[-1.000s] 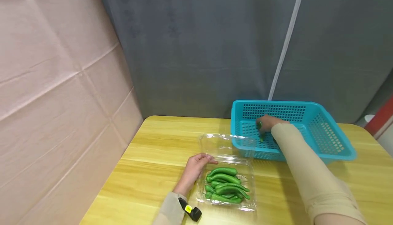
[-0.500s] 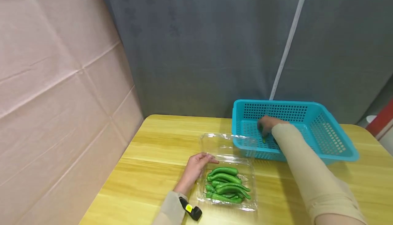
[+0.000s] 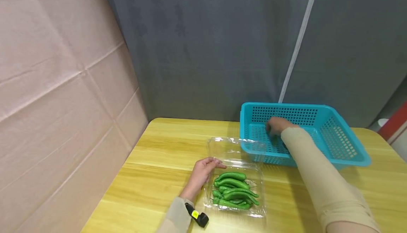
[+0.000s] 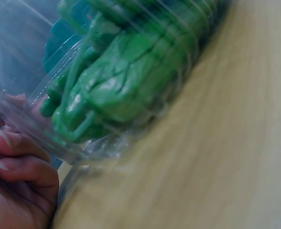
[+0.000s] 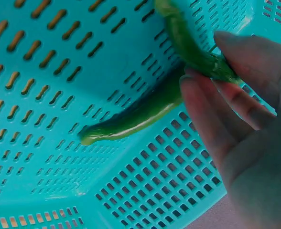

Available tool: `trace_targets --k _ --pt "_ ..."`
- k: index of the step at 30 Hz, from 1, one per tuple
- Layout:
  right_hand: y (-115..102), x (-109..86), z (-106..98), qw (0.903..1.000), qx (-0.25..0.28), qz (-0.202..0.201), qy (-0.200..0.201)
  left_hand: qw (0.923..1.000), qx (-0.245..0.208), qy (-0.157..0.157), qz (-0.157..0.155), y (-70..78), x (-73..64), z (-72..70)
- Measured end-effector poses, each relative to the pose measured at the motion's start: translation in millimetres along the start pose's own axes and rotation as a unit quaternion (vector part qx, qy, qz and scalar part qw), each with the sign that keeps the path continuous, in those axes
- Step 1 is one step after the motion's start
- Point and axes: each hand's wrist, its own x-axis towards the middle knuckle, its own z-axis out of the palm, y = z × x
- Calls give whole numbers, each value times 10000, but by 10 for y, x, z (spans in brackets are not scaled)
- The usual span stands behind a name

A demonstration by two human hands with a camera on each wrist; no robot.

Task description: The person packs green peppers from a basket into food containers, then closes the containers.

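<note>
My left hand point(image 3: 201, 173) pinches the left side of a clear plastic clamshell box point(image 3: 227, 151) near its hinge, and its fingers point(image 4: 28, 169) are curled at the box edge in the left wrist view. The lid stands folded back, over the basket's rim. Several green peppers point(image 3: 232, 182) lie heaped in the box. Inside the blue basket point(image 3: 344, 134) my right hand point(image 3: 277, 126) reaches down. In the right wrist view, its thumb and fingers hold one end of a green pepper point(image 5: 183, 40). Another green pepper point(image 5: 135, 117) lies on the basket's perforated floor.
The wooden table point(image 3: 149, 176) carries both box and basket. A grey curtain point(image 3: 203, 49) hangs behind it, and a pink cloth wall point(image 3: 63, 102) stands at the left. The basket sits at the back right, close to the curtain.
My right hand stays low in the basket, with only small shifts. The pepper visible under its fingers earlier is now mostly hidden in the head view. The left hand and box hold still.
</note>
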Motion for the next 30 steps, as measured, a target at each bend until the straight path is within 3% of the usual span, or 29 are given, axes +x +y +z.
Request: trace_targets --k 9,15,21,30 --pt "2 -105 -46 9998 -94 138 83 10000 1 -13 -20 21 -20 3" --pt "27 -99 -64 9971 -463 165 579 10000 -79 -56 14 16 -24 -21" --pt "-66 -91 -154 9953 -321 129 906 10000 -67 -23 51 11 3 -53" --pt "-74 -52 -172 9951 -211 -89 957 9999 -55 41 145 14 19 -23"
